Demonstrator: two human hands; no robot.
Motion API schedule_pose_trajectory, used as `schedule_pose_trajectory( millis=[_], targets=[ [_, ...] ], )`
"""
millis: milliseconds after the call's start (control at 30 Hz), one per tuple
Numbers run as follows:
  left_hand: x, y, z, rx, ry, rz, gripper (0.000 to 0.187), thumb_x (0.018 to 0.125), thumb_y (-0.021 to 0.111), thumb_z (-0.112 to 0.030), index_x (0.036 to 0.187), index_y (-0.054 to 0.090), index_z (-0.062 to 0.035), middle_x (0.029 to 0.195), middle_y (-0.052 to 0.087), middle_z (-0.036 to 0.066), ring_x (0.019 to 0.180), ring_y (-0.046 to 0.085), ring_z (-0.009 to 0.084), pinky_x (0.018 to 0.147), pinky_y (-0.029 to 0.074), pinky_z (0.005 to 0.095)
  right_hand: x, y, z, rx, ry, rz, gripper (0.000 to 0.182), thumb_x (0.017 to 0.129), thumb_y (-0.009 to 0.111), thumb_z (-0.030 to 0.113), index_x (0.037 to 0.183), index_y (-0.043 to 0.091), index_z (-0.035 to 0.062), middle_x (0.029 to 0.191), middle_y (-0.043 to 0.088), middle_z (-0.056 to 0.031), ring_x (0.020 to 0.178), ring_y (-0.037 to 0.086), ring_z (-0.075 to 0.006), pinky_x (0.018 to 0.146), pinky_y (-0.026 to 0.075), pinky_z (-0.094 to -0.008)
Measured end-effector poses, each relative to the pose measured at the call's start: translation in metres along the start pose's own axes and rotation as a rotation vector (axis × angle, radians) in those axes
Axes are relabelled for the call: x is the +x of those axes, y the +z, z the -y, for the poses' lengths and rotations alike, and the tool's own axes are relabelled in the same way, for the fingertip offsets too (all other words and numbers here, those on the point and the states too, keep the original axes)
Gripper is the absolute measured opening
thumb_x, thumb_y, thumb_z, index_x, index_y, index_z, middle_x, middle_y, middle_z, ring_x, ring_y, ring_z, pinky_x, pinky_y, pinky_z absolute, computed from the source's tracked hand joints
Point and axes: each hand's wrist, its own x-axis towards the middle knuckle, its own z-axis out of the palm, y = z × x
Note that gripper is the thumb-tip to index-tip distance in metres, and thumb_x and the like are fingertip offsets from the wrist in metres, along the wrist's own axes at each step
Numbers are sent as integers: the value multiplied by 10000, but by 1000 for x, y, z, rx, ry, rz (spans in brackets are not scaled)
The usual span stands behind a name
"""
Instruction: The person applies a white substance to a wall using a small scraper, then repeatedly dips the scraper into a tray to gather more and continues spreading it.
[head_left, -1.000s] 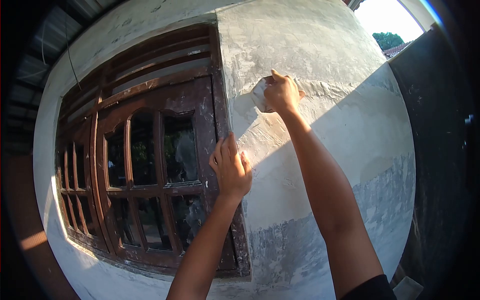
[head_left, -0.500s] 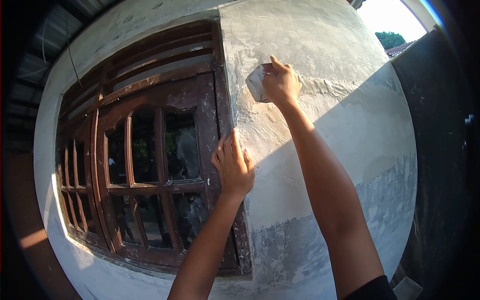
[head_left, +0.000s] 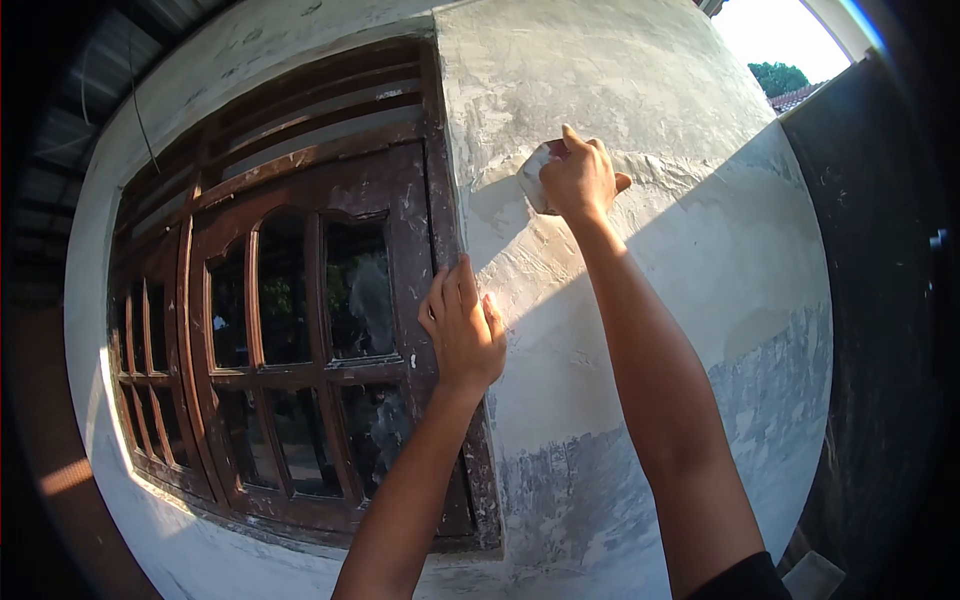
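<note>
Observed plastered wall (head_left: 710,270), partly in diagonal shade. Noted brown window (head_left: 292,377) set in it. Found left hand (head_left: 464,325) by window's right edge, unclenched, probably touching. Found right hand (head_left: 583,180) clenched on pale flat scraper (head_left: 535,180), held up at wall, right of window.

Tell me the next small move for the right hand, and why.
I'd probably draw the flat tool rightward, keeping it against the wall: the right hand grips it, and a ridged plaster band lies just to the right of that hand, while the patch left of the tool looks smoother.
</note>
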Motion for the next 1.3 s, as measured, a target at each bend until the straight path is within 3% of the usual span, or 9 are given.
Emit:
schedule_pose_trajectory(
  millis=[67, 200, 367, 533, 700, 867, 1033, 1133, 1300],
  targets=[
    [-1, -1, 0, -6, -6, 9, 569, 895, 473, -90, 1422, 289, 17, 1344, 420, 191, 1303, 335, 348, 1051, 206, 510, 6, -8, -8, -4, 37, -114, 540, 745, 583, 155, 1285, 602, 164, 1010, 602, -118, 1029, 572, -267, 871, 426, -366],
    [0, -1, 0, 3, -6, 10, 576, 890, 486, -108, 1418, 297, 22, 1346, 422, 182, 1303, 336, 342, 1047, 211, 508, -19, 3, 4, 44, -114, 172, 522, 759, 625, 208, 1279, 612, 245, 1045, 628, -48, 1056, 576, -193, 925, 265, -379],
    [-1, 0, 1, 24, 5, -6, 586, 881, 498, -124, 1414, 306, 26, 1349, 422, 172, 1300, 340, 333, 1044, 216, 502, 12, 0, -5, -80, 117, -170, 486, 776, 559, 222, 1258, 619, 197, 1053, 609, -74, 1057, 574, -205, 954, 314, -430],
    [-1, -1, 1, 22, 11, -11, 592, 880, 495, -125, 1419, 303, 29, 1357, 415, 170, 1305, 334, 328, 1046, 215, 500, 10, 14, 17, -43, -116, 157, 485, 789, 546, 220, 1270, 617, 216, 1064, 627, -62, 1069, 586, -202, 977, 302, -427],
    [-1, 0, 3, 36, 10, -4, 596, 877, 491, -129, 1420, 302, 28, 1359, 416, 166, 1301, 340, 325, 1044, 216, 500, 38, 5, -8, -86, 110, -192, 496, 788, 575, 254, 1280, 608, 207, 1066, 625, -99, 1063, 589, -256, 959, 316, -482],
    [-2, 1, 2, 30, 20, -24, 597, 876, 498, -136, 1419, 307, 21, 1351, 422, 158, 1294, 347, 316, 1041, 219, 499, 13, 9, 11, 22, -57, 158, 529, 769, 576, 241, 1297, 592, 267, 1117, 623, -81, 1131, 555, -256, 980, 306, -489],
    [-1, 0, 0, 42, 5, -15, 604, 873, 504, -135, 1421, 303, 18, 1340, 425, 164, 1287, 356, 318, 1034, 228, 497, 32, -9, -12, -139, 162, -75, 538, 767, 581, 240, 1302, 586, 184, 1090, 601, -85, 1090, 565, -216, 938, 318, -484],
    [-1, 0, 1, 10, 8, -20, 588, 880, 491, -103, 1423, 299, 13, 1335, 429, 179, 1290, 349, 340, 1051, 208, 498, 9, -3, -1, 107, 72, -32, 552, 754, 586, 238, 1304, 585, 189, 1086, 600, -85, 1089, 566, -218, 928, 319, -472],
    [-2, -2, -1, 28, 30, -8, 593, 882, 492, -97, 1428, 290, 13, 1340, 430, 176, 1285, 358, 340, 1043, 220, 502, -14, -3, 9, -44, 83, 73, 528, 729, 603, 211, 1256, 621, 191, 1035, 603, -87, 1052, 570, -218, 908, 309, -453]
  ],
)
